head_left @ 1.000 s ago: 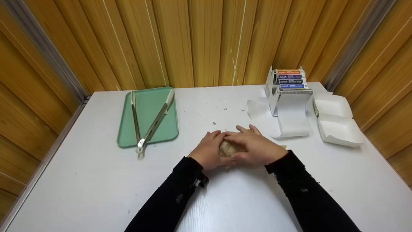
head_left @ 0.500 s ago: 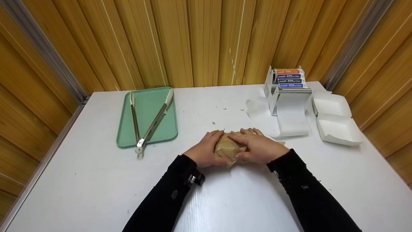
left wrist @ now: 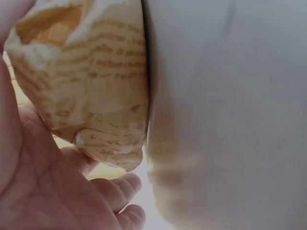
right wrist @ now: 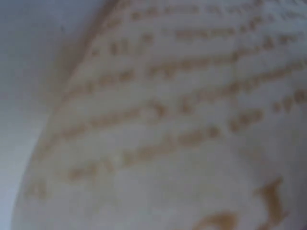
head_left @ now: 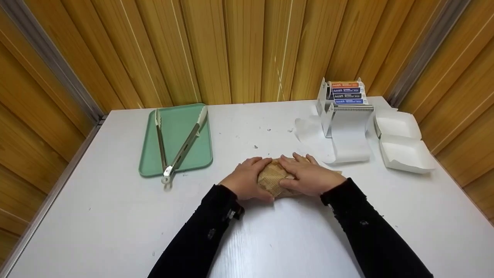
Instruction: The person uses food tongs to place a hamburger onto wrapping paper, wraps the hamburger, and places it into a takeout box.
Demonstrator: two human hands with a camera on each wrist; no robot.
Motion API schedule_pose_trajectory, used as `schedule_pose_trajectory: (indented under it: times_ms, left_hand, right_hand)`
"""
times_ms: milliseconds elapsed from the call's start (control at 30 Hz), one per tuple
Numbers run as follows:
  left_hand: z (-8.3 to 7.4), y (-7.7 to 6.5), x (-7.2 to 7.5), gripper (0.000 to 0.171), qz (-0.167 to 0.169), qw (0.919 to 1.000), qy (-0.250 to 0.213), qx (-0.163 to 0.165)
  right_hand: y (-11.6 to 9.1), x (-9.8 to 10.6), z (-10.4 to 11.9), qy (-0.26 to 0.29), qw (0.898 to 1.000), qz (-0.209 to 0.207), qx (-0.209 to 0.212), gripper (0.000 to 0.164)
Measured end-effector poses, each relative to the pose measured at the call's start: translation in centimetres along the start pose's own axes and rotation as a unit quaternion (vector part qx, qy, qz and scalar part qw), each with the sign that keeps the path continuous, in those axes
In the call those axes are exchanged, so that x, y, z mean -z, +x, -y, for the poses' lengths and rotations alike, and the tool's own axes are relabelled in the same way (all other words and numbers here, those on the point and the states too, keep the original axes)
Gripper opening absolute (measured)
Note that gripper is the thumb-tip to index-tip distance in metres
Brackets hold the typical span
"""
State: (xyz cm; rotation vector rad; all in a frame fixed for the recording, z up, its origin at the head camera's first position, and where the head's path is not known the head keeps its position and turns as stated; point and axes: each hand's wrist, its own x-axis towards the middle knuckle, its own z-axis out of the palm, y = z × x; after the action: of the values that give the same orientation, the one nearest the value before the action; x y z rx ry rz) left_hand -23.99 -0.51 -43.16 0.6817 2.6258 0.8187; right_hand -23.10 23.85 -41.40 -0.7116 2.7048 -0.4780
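A bundle wrapped in brown printed paper [head_left: 272, 178] lies on the white table between my two hands. My left hand [head_left: 247, 179] holds its left side, thumb at the near edge and fingers over the far side. In the left wrist view, the bundle's printed paper [left wrist: 105, 86] bulges beside the palm, and a fold at its top gapes. My right hand [head_left: 307, 175] grips the right part, its thumb over the paper and fingers spread toward the back. Lines of brown lettering on the wrapping paper [right wrist: 158, 115] fill the right wrist view, blurred; a paper corner sticks out right of that hand.
Metal tongs [head_left: 181, 152] with pale tips lie spread across a green tray [head_left: 175, 135] at the left. Back right stands a dispenser [head_left: 343, 104] with orange and blue labels and a white strip [head_left: 349, 148] hanging out. An open white box [head_left: 405, 154] lies beside it.
My hands have drawn slightly apart, baring more of the bundle's top. A loose paper flap that pointed toward me half a second ago is now down against the bundle.
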Motion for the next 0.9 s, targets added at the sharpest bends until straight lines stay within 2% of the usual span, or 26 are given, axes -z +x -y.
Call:
schedule_pose_trajectory:
  times_ms: [167,400,633,800,900]
  left_hand:
    - [-0.1,0.1,-0.2,0.115,-0.009,0.9999,0.013,0.006]
    - [-0.4,0.2,-0.2,0.116,-0.007,0.9993,0.037,-0.002]
    - [0.1,0.2,0.2,0.115,0.007,0.9998,0.019,-0.006]
    - [1.0,-0.2,1.1,0.104,0.007,0.9998,-0.015,0.009]
    - [0.8,-0.5,1.4,0.102,-0.001,0.9998,0.004,0.019]
  right_hand:
    - [-0.3,0.2,-0.5,0.018,1.0,-0.006,0.0,0.069]
    - [-0.4,0.2,1.0,0.01,0.998,-0.059,0.037,0.079]
    - [0.0,-0.4,1.3,0.011,0.998,-0.067,0.021,0.078]
    - [0.2,-0.4,1.1,0.015,0.997,-0.065,0.032,0.076]
    - [0.3,-0.4,1.0,0.013,0.997,-0.062,0.04,0.076]
